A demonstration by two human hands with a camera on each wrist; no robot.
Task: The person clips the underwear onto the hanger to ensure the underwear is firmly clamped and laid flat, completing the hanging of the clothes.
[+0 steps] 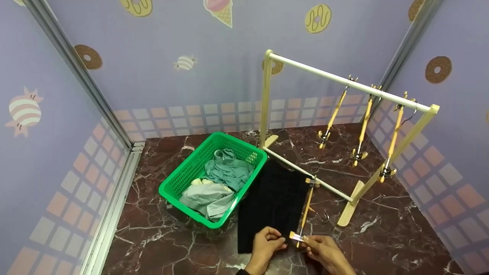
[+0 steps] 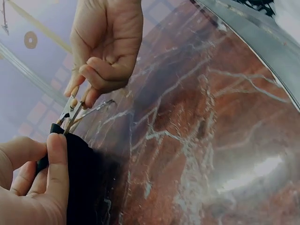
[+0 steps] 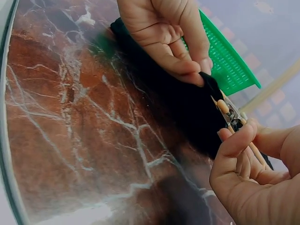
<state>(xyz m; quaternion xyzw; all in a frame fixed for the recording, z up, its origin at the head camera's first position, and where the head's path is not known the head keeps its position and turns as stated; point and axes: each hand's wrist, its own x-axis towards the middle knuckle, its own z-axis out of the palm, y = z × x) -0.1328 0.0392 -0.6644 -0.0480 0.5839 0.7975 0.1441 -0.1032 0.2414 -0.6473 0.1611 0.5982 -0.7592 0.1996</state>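
Note:
A black cloth garment [image 1: 272, 206] lies flat on the marbled surface. My left hand [image 1: 266, 246] pinches its near corner between thumb and fingers, seen closely in the left wrist view. Along the garment's right edge lies a wooden clip hanger [image 1: 306, 208], its metal hook [image 1: 324, 217] pointing right. The hanger's far clip [image 1: 311, 181] sits at the garment's far corner. My right hand [image 1: 326, 252] pinches the near clip [image 3: 229, 112]. That clip's jaws are spread at the cloth edge, in the right wrist view. Whether cloth lies fully between them is hard to tell.
A green basket [image 1: 187, 214] left of the garment holds teal cloth [image 1: 231, 170] and grey cloth [image 1: 208, 196]. Behind stands a wooden rack [image 1: 265, 103]; several clip hangers, including one wooden hanger [image 1: 365, 122], hang from its white top rail [image 1: 317, 72]. Patterned walls enclose the surface.

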